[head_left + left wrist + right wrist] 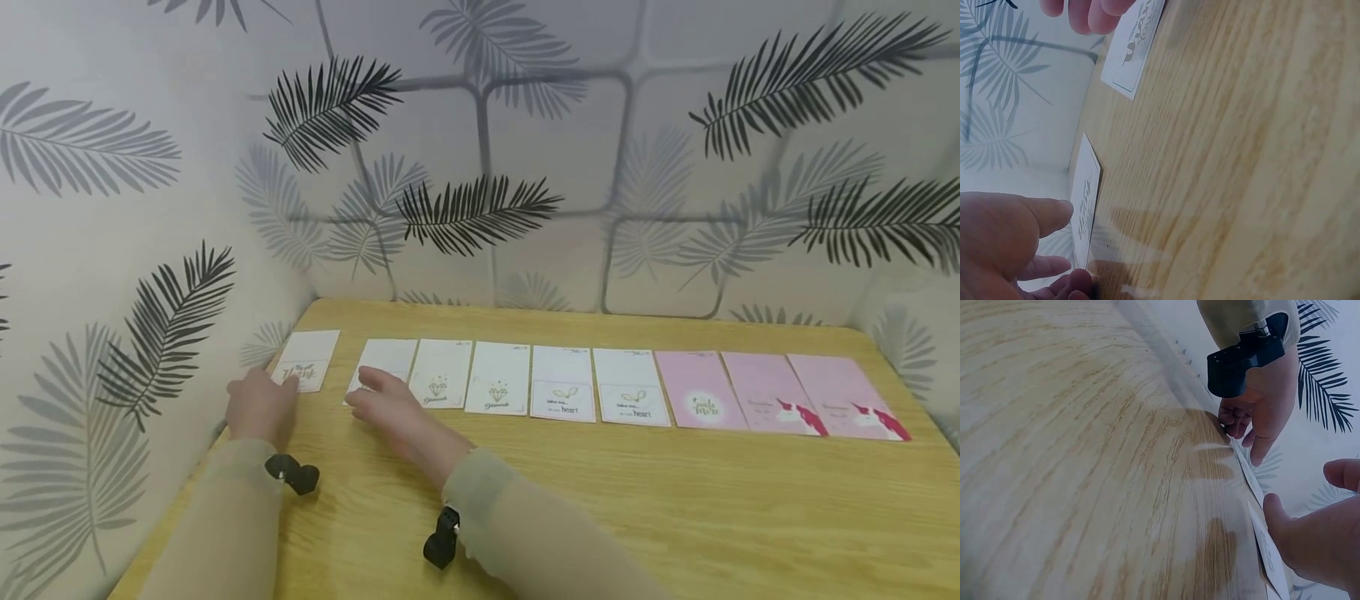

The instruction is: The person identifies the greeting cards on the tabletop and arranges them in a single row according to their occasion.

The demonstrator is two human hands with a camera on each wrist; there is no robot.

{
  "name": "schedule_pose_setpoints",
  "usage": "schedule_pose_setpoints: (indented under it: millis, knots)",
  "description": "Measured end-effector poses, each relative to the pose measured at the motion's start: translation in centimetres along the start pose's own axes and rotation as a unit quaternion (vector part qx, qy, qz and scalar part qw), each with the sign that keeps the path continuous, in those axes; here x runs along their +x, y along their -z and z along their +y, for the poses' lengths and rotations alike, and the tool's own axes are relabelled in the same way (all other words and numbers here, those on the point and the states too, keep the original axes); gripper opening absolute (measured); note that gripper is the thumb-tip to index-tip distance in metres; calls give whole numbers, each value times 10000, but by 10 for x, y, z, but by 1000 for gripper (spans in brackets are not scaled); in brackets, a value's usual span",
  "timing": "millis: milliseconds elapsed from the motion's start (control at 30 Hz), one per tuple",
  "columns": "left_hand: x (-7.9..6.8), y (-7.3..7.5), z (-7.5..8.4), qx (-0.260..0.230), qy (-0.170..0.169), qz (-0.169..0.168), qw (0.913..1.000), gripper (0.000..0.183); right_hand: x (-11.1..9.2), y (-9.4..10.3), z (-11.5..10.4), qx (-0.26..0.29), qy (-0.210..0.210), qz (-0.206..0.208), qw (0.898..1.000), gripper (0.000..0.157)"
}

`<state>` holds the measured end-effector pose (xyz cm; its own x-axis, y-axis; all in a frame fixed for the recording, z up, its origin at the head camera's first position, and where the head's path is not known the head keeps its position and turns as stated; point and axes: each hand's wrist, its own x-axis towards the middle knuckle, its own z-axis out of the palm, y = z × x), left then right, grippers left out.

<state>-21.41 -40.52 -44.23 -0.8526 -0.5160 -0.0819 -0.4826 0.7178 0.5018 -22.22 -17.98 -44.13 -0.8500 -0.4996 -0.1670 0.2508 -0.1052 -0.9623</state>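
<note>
My left hand (262,404) is at the lower left part of a white card (309,346) with gold "Thank" lettering, at the far left of the table. In the left wrist view its thumb (1054,214) is stretched over the card's edge and the other fingertips are by the card's end. My right hand (393,412) hovers with parted fingers over the lower part of a second white card (390,350), hiding some of it. That card's grey lettering (1138,37) shows in the left wrist view, below the right fingertips.
To the right, cards continue in a row: cream diamond cards (498,375), white heart cards (562,383), a pink "smile" card (701,383) and pink unicorn cards (765,392). Leaf-patterned wall covering (555,200) stands behind the wooden table (675,508) and along its left side.
</note>
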Motion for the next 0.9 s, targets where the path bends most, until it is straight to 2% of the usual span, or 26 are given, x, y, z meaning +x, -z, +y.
schedule_pose_setpoints:
  millis: [300, 500, 900]
  knots:
    - [3, -1, 2, 200, 33, 98, 9997, 73, 2, -1, 1, -20, -56, 67, 10000, 66]
    - [3, -4, 1, 220, 77, 212, 9995, 66, 5, -1, 3, -48, -82, 123, 9999, 67]
    - [10, -3, 0, -107, 227, 230, 9994, 67, 5, 0, 5, -67, -83, 143, 9998, 67]
